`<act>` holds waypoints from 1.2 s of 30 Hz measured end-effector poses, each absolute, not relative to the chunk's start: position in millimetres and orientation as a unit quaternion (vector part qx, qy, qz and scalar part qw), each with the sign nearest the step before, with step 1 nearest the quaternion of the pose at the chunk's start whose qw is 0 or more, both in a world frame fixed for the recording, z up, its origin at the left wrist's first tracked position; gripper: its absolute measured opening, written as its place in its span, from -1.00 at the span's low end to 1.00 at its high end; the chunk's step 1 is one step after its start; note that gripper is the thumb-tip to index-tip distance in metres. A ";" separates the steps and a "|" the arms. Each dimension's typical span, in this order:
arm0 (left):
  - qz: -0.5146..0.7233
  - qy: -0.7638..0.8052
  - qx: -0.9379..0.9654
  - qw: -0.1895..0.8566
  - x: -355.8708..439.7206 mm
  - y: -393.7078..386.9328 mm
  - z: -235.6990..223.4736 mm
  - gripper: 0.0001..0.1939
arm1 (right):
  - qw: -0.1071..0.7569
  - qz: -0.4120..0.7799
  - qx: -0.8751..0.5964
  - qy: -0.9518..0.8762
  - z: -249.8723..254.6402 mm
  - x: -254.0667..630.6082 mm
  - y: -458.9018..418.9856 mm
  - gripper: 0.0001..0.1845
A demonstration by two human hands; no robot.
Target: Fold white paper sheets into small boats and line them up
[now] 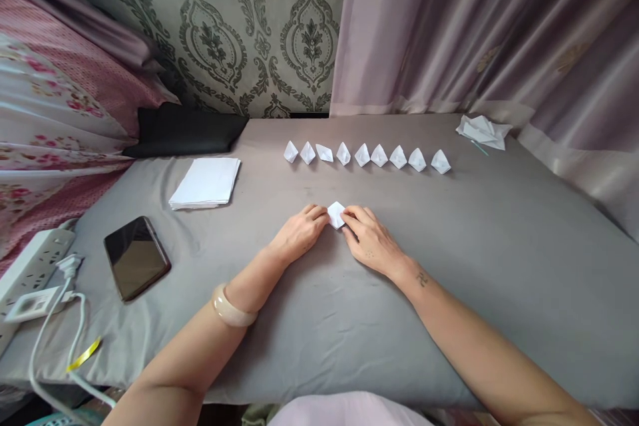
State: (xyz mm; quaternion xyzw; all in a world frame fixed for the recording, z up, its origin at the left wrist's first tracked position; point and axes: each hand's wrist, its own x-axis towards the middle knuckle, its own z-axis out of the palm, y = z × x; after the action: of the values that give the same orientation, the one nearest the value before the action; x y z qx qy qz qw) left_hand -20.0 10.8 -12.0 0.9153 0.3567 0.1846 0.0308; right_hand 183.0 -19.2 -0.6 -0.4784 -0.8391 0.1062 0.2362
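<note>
A small folded white paper piece [336, 215] is held between my two hands over the middle of the table. My left hand [301, 234] pinches its left edge with closed fingers. On the opposite edge, the thumb and fingers of my right hand [372, 239] grip the same paper. The paper looks diamond-like from above, with fold lines. Beyond my hands runs a row of several folded white paper shapes [362, 156], mostly standing with pointed tops; one near the left end lies tilted.
A stack of white paper [204, 183] lies to the left, near a phone [136, 257]. A power strip [37, 266] with cables sits at the left edge. Black cloth [187, 131] lies at the back left. Loose folded papers [483, 131] rest at the back right by the curtain.
</note>
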 end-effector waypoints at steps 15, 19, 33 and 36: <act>0.273 0.421 0.855 0.131 -18.6 15.1 -16.3 -0.82 | 0.283 0.133 -0.504 -0.805 -5.5 182.8 -5.2 -0.76; 0.297 0.446 0.828 0.167 -16.4 17.0 -14.6 -0.81 | 0.307 0.179 -0.519 -0.778 -6.4 184.8 1.4 -0.79; 0.302 0.535 0.760 0.212 -7.2 22.4 -19.0 -0.84 | 0.331 0.198 -0.593 -0.707 -12.8 179.4 8.0 -0.81; 0.302 0.531 0.757 0.231 -7.8 22.5 -16.1 -0.84 | 0.314 0.202 -0.605 -0.704 -11.1 178.4 9.8 -0.79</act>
State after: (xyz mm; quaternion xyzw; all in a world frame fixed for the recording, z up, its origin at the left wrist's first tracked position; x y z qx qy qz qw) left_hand -7.8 22.5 -16.1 0.7575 0.5307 0.3022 0.2308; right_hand 178.4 9.8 -11.1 -0.6048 -0.7035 0.2019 0.3138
